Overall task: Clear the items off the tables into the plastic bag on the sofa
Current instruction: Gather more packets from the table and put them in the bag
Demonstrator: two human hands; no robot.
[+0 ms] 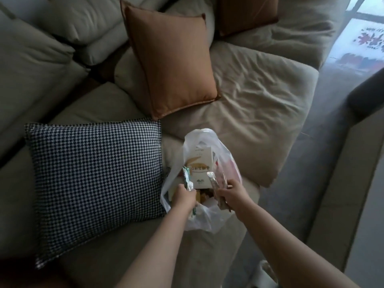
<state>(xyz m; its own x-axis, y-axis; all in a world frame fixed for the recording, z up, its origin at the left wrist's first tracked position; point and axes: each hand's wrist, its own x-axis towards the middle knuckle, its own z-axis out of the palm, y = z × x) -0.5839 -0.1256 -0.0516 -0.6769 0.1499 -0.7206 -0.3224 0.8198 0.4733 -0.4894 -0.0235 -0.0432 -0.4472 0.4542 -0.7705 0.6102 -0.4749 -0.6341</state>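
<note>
My left hand [184,195] curls round a green-edged packet [188,179] at the mouth of the plastic bag [207,221]; my right hand [229,194] grips a few thin sachets [214,180] over the same opening; the bag sits on the sofa [259,113] seat beside a checked cushion [95,179], with a pale box [201,165] standing inside it.

White plastic bag [209,217] lies open on the sofa [259,96], holding packets and a box [200,163].
</note>
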